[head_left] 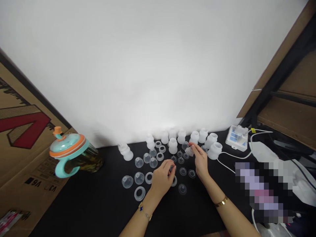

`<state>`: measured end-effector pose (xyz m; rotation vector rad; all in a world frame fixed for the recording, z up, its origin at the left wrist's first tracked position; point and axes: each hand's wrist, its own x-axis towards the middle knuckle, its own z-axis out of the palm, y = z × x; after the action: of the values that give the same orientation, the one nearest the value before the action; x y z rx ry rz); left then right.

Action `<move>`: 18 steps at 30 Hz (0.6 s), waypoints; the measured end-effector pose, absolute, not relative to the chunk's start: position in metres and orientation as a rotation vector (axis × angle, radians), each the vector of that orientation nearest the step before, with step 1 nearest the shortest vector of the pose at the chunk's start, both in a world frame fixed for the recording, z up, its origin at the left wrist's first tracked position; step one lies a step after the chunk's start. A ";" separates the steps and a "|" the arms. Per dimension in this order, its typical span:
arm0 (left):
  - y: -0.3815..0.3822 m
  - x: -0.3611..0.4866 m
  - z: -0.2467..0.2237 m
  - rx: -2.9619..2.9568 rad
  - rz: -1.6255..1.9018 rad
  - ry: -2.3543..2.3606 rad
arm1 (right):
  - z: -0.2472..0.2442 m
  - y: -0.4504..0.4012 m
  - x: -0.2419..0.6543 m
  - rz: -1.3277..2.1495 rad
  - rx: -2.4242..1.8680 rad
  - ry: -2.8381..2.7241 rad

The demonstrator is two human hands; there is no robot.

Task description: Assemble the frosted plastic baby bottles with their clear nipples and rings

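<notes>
My left hand (163, 176) is low over the black table, its fingers curled round a small clear piece that they partly hide. A white ring (174, 181) lies beside its fingertips. Farther right, my right hand (199, 159) pinches a clear plastic piece (189, 151) between thumb and fingers, near the white bottles. Clear domed caps (139, 178) and white rings (139, 193) lie left of my left hand. Several thin clear discs (183, 171) are spread between and around the hands. Open white bottles (173, 145) stand in a row behind them.
A teal and orange lidded jug (74, 151) stands at the left by a cardboard box (22, 144). One bottle (125, 152) with a clear top stands left of the others. At the right are a power strip (237, 137), white cables and a pixelated item (263, 192). A white wall rises behind.
</notes>
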<state>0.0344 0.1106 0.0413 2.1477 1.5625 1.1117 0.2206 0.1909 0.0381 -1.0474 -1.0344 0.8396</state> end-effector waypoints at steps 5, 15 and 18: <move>0.111 0.034 0.039 2.174 1.112 1.567 | 0.042 0.189 0.220 0.837 -1.061 -1.033; 0.111 0.035 0.041 2.170 1.104 1.564 | 0.038 0.190 0.219 0.833 -1.075 -1.054; 0.111 0.034 0.040 2.167 1.107 1.556 | 0.039 0.190 0.219 0.808 -1.092 -1.092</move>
<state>0.0345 0.1112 0.0402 2.1674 1.5558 1.1067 0.2190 0.1901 0.0392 -1.0924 -1.0923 0.8084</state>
